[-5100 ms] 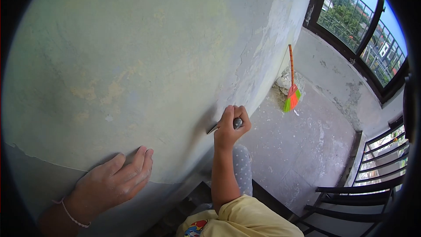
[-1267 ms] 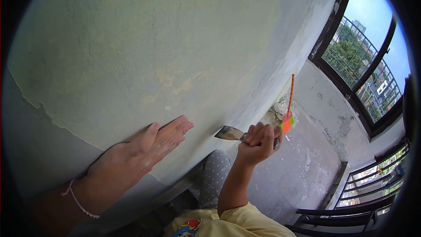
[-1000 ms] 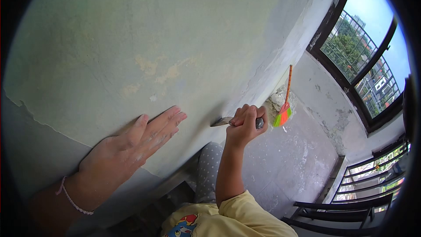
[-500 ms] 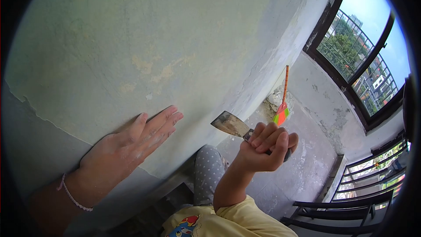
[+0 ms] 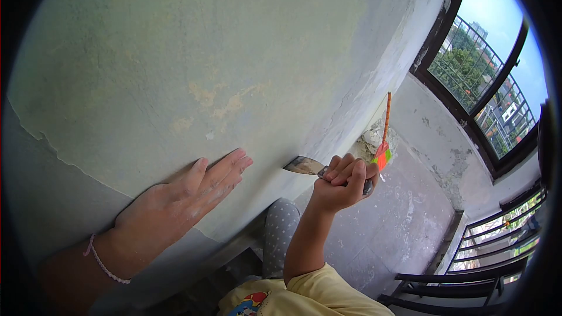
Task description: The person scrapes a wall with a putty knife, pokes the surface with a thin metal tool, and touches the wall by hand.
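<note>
My left hand (image 5: pixel 181 196) rests against the pale wall (image 5: pixel 252 41), fingers stretched out and dusted with white powder. A braided bracelet circles that wrist. My right hand (image 5: pixel 342 184) is wrapped round the dark handle of a putty knife (image 5: pixel 304 165). The blade is stained brown and grey, and its wide edge points left, right at the wall surface. Yellowish patches show on the wall above my left hand, and a ragged edge of peeling paint runs down to the left of it.
An orange-handled broom (image 5: pixel 383 153) stands by the rubble in the far corner. Dark-framed windows (image 5: pixel 468 120) are at the upper right. A black slatted bench (image 5: pixel 462 278) sits at the lower right on the grey floor (image 5: pixel 392 222), which has white specks.
My right hand has turned and moved left and down with the putty knife, bringing the blade to the wall. My left hand stays flat on the wall; the view has shifted slightly.
</note>
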Motion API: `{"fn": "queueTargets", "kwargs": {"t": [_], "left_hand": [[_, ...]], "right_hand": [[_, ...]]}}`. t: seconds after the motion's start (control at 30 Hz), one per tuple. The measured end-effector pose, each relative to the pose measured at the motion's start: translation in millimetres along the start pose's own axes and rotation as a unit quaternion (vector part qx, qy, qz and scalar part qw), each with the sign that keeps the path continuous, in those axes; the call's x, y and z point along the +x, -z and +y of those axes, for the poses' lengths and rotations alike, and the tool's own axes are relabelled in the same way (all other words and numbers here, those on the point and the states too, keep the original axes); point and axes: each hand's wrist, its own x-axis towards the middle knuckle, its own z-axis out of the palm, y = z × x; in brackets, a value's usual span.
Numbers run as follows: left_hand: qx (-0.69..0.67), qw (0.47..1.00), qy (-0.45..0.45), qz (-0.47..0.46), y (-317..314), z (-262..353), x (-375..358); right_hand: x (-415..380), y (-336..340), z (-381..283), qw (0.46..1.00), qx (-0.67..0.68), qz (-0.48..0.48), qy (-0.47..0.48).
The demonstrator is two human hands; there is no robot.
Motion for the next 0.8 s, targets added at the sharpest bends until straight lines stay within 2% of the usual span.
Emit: {"fn": "queueTargets", "kwargs": {"t": [0.1, 0.17, 0.23, 0.3, 0.37, 0.43, 0.5, 0.57, 0.63, 0.7, 0.77, 0.8], "left_hand": [[-0.025, 0.999, 0.020, 0.008, -1, 3, 1], [-0.026, 1.000, 0.000, -0.004, 1, 0, 1], [-0.029, 1.000, 0.005, -0.004, 1, 1, 1], [-0.032, 0.999, 0.013, 0.005, 2, 2, 2], [-0.038, 0.999, 0.019, 0.008, 1, 2, 2], [-0.039, 0.999, 0.010, 0.015, 1, 2, 0], [-0.045, 0.999, 0.008, 0.011, 1, 1, 1], [-0.066, 0.998, 0.017, 0.013, 3, 0, 2], [-0.065, 0.998, 0.018, 0.020, 4, 3, 2], [-0.049, 0.998, 0.027, 0.021, 1, -4, 0], [-0.046, 0.999, -0.005, 0.007, 4, -5, -1], [-0.051, 0.999, -0.006, 0.002, 4, -2, -2]], "right_hand": [[5, 2, -22, 0.999, 0.050, 0.007, -0.003], [5, 2, -50, 0.993, 0.092, -0.016, 0.071], [1, 0, -32, 0.996, 0.063, -0.018, 0.063], [-2, -7, 2, 1.000, -0.013, -0.025, -0.008], [9, 0, -6, 1.000, 0.002, -0.012, -0.017], [17, 4, -32, 0.996, 0.071, 0.046, -0.027], [12, 2, -62, 0.991, 0.112, 0.037, 0.064], [5, -3, -38, 0.995, 0.090, 0.038, 0.034], [-10, 3, 29, 0.995, -0.059, 0.001, -0.084], [-6, 13, 21, 0.995, -0.009, 0.017, -0.095], [6, 11, -15, 0.990, 0.125, 0.065, -0.024], [8, 9, -29, 0.990, 0.126, 0.057, 0.008]]}}
